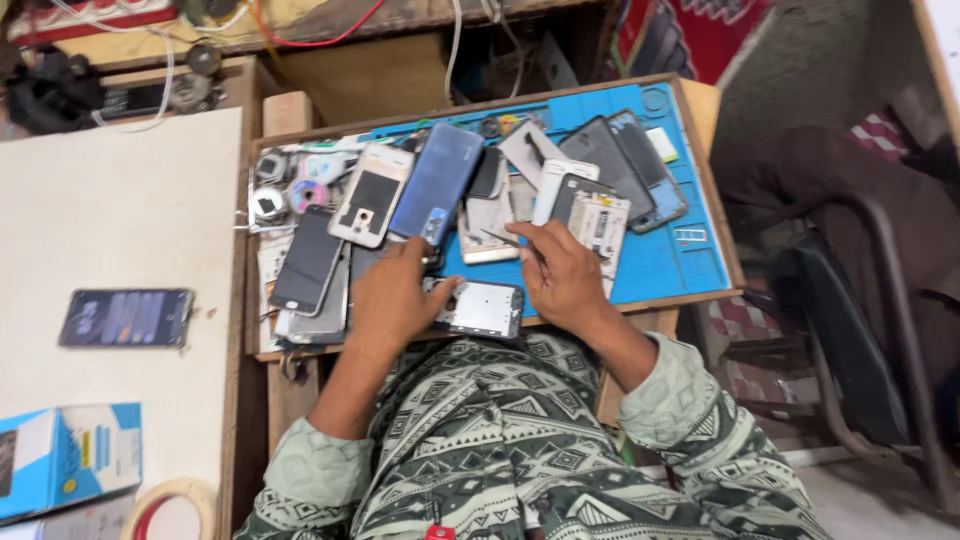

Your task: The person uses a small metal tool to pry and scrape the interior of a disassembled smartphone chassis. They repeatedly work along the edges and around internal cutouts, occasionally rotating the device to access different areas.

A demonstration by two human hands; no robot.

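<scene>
Two hands – left hand (392, 290) on phone frame (480, 307), right hand (560, 275) beside.
</scene>
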